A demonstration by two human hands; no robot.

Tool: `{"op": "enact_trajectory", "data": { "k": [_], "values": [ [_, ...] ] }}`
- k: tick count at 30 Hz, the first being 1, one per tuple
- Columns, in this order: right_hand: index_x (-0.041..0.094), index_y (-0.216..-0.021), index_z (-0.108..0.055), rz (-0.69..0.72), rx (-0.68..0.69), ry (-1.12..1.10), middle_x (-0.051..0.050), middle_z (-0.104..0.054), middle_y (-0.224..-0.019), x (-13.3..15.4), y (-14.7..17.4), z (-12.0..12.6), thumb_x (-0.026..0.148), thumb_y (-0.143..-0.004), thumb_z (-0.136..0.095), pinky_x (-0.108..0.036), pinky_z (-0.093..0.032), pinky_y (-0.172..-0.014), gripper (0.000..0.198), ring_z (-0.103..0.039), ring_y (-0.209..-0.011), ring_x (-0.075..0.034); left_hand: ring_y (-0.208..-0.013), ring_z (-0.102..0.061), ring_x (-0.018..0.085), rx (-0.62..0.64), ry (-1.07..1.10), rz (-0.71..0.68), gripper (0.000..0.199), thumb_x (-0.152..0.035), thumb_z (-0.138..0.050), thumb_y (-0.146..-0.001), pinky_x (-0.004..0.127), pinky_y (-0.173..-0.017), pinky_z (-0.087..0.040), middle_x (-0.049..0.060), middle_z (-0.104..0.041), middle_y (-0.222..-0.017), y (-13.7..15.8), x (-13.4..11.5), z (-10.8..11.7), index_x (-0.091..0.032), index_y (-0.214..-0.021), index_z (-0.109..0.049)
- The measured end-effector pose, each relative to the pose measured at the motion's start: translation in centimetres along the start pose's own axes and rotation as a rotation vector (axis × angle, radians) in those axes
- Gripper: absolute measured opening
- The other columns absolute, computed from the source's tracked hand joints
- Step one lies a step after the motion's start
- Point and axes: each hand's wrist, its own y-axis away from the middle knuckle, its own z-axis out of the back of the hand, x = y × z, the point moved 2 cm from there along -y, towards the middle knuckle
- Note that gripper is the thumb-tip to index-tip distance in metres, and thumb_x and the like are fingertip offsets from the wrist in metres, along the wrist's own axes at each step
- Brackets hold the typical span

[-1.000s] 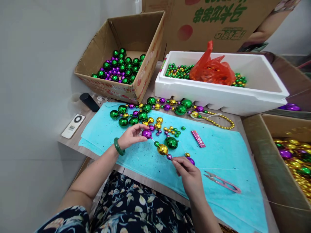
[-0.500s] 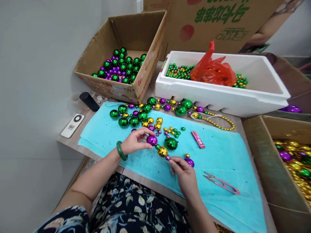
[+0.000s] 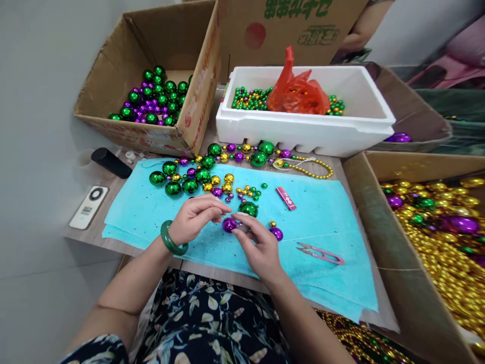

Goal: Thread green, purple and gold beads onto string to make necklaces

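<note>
Over the blue cloth (image 3: 326,202) my two hands meet. My right hand (image 3: 259,245) has its thumb and index finger closed at the right side of a shiny purple bead (image 3: 229,225); the beads strung after it are mostly hidden by the fingers. My left hand (image 3: 197,217), with a green bangle at the wrist, is pinched just above that bead, and what sits in its fingertips is too small to make out. Just behind lies a large green bead (image 3: 248,208). A purple bead (image 3: 276,233) with a small gold one lies right of my right hand.
Pink thread snips (image 3: 322,254) and a small pink packet (image 3: 285,198) lie on the cloth. Strung beads (image 3: 258,159) stretch along its back. Around stand a cardboard box (image 3: 199,108), a white foam box (image 3: 303,129) and a box of gold beads (image 3: 394,253).
My left hand has left the purple bead's left side and now pinches above it. My right hand has slid up the string to that bead. The view has turned right.
</note>
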Motion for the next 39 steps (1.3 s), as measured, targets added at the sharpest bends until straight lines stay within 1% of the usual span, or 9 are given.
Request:
{"op": "enact_trajectory", "data": {
  "k": [6,11,14,16,19,21,27,33,39],
  "values": [
    [0.019,-0.085,-0.067,-0.050,0.085,-0.086,-0.003,-0.069,-0.077,0.1,-1.1,-1.7,0.026,-0.087,-0.055,-0.025,-0.049,-0.063,0.015,-0.062,-0.069,-0.013,-0.058,-0.060,0.008,-0.088,0.009,-0.088,0.020,-0.025,-0.055,-0.090,0.020,-0.053,-0.051,0.004,-0.067,-0.077,-1.3,-2.4,0.9,-0.017,-0.090,-0.072],
    [0.018,-0.081,-0.066,-0.091,0.164,-0.038,-0.001,-0.067,-0.073,-0.7,-1.2,-1.6,0.023,-0.085,-0.055,-0.022,-0.046,-0.059,0.012,-0.059,-0.064,-0.012,-0.054,-0.059,0.008,-0.111,0.089,-0.024,0.021,-0.030,-0.057,-0.088,0.021,-0.051,-0.049,0.004,-0.066,-0.073,-2.4,-0.8,1.2,-0.016,-0.086,-0.072],
    [0.019,-0.079,-0.063,-0.110,0.125,-0.032,0.000,-0.064,-0.069,-0.7,-1.3,-1.3,0.024,-0.086,-0.053,-0.022,-0.044,-0.055,0.014,-0.057,-0.058,-0.011,-0.060,-0.061,0.010,-0.117,0.205,0.017,0.035,-0.040,-0.046,-0.093,0.023,-0.054,-0.051,0.007,-0.068,-0.083,-3.2,0.4,1.2,-0.016,-0.098,-0.070],
    [0.019,-0.082,-0.062,-0.095,0.071,-0.053,0.000,-0.065,-0.072,-0.5,-1.3,-0.9,0.026,-0.088,-0.050,-0.022,-0.045,-0.055,0.015,-0.057,-0.056,-0.011,-0.073,-0.064,0.012,-0.027,0.184,0.063,0.033,-0.040,-0.048,-0.092,0.024,-0.060,-0.053,0.009,-0.067,-0.099,-3.5,1.2,1.1,-0.019,-0.111,-0.065],
    [0.019,-0.088,-0.061,-0.043,-0.013,-0.058,-0.001,-0.067,-0.080,0.3,-1.5,-0.4,0.024,-0.090,-0.048,-0.022,-0.047,-0.057,0.014,-0.059,-0.058,-0.010,-0.106,-0.059,0.020,0.356,-0.027,0.126,0.045,-0.029,-0.067,-0.078,0.029,-0.076,-0.055,0.010,-0.058,-0.124,-2.7,2.2,0.2,-0.026,-0.122,-0.058],
    [0.019,-0.088,-0.060,0.019,-0.042,-0.008,-0.001,-0.067,-0.080,1.0,-1.7,-0.3,0.021,-0.090,-0.046,-0.023,-0.048,-0.060,0.015,-0.061,-0.062,-0.011,-0.118,-0.051,0.024,0.488,-0.156,0.128,0.056,-0.026,-0.070,-0.074,0.033,-0.083,-0.054,0.010,-0.054,-0.131,-1.6,2.9,-0.5,-0.027,-0.128,-0.053],
    [0.015,-0.096,-0.063,0.426,0.016,0.322,-0.009,-0.068,-0.091,3.5,-1.6,-2.8,0.013,-0.089,-0.037,-0.033,-0.049,-0.080,0.026,-0.061,-0.087,-0.019,-0.113,-0.055,0.023,0.265,-0.349,0.038,0.035,-0.020,-0.058,-0.082,0.043,-0.102,-0.042,0.009,-0.063,-0.117,0.5,4.5,-0.9,-0.023,-0.116,-0.062],
    [0.014,-0.102,-0.064,0.505,0.139,0.515,-0.011,-0.063,-0.091,3.6,-0.7,-5.8,0.011,-0.087,-0.040,-0.032,-0.047,-0.072,0.028,-0.053,-0.083,-0.020,-0.117,-0.053,0.024,0.019,-0.225,0.195,0.034,-0.025,-0.055,-0.082,0.042,-0.106,-0.038,0.009,-0.062,-0.121,2.7,5.7,-0.1,-0.019,-0.115,-0.063],
    [0.008,-0.094,-0.064,0.631,0.165,0.447,-0.012,-0.062,-0.085,4.1,0.0,-7.6,0.011,-0.091,-0.035,-0.034,-0.044,-0.073,0.029,-0.050,-0.080,-0.020,-0.115,-0.056,0.022,-0.111,-0.104,0.324,0.038,-0.025,-0.052,-0.084,0.035,-0.103,-0.042,0.008,-0.060,-0.126,5.6,6.6,0.0,-0.018,-0.121,-0.059]
  ]
}}
